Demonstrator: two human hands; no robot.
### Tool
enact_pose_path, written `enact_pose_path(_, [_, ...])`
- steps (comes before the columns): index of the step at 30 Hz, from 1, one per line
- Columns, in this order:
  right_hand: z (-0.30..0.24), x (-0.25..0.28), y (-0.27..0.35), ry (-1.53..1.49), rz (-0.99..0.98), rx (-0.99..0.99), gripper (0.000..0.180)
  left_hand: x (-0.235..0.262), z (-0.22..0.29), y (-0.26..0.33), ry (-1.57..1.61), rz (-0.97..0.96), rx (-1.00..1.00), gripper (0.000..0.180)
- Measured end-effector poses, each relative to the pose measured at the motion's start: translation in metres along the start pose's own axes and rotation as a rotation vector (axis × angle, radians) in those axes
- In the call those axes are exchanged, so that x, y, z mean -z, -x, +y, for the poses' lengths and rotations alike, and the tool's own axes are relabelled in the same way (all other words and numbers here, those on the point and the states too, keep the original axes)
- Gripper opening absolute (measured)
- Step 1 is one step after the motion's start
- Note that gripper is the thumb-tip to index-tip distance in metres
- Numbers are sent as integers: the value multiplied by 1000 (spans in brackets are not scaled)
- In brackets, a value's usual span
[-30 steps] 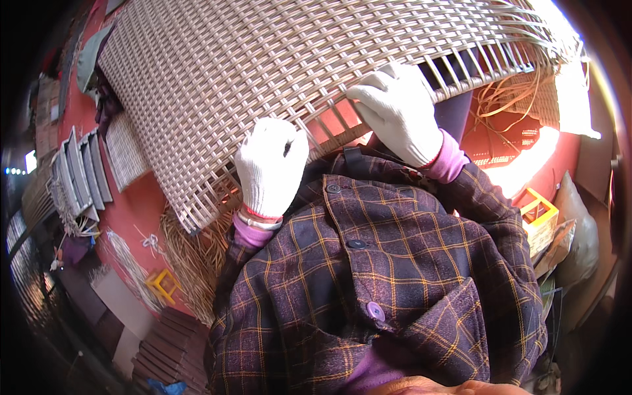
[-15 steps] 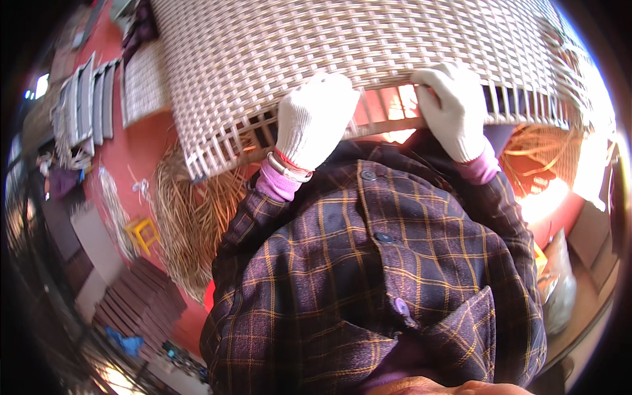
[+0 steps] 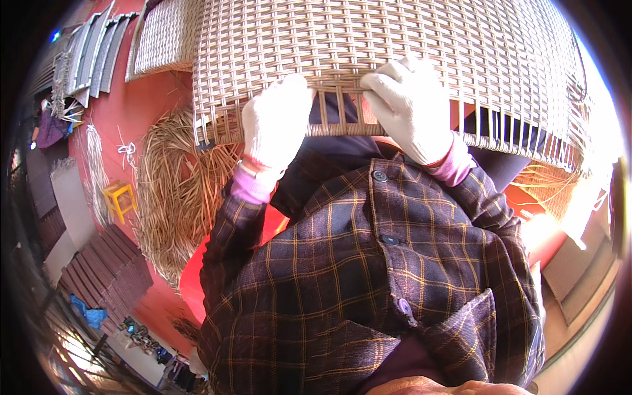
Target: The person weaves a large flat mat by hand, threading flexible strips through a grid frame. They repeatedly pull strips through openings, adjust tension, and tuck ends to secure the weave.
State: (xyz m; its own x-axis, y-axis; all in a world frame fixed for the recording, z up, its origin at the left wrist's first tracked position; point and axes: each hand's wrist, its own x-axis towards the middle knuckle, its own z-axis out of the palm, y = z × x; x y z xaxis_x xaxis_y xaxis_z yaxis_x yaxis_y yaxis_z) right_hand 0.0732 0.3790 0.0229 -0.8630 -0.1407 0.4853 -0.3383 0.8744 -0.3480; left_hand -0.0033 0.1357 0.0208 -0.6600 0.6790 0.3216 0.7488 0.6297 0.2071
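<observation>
Found at upper centre: left hand (image 3: 275, 125) and right hand (image 3: 413, 108) curled at the lower part of a woven panel (image 3: 342, 39), side by side but apart; with fingertips hidden, cannot tell whether pinching it or merely resting. Noted stretching beyond both hands to the top of the frame: same panel, with wrapped rim (image 3: 342, 130) running left to right, neither hand clearly nearer.

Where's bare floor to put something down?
Red floor shows between the small woven panel and the tan heap. It's crowded around the yellow stool, between that heap and pale strands. The left hand and right hand crowd the big panel's edge.
</observation>
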Motion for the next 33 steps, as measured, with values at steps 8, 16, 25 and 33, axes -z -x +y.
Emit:
enact_pose_path(8, [-19, 6, -7, -64, -97, 131, 19, 10, -7, 25, 73, 175, 57, 18])
enact_pose_path(16, [-72, -6, -35, -233, -235, 285, 38, 36, 16, 51, -65, 227, 351, 48])
enact_pose_path(25, [-88, -30, -80, -288, -312, 367, 30, 29, -21, 63, 208, 569, 286, 33])
enact_pose_path(33, [-99, -82, -130, -137, -240, 404, 24, 37, -99, 106, 476, 647, 925, 29])
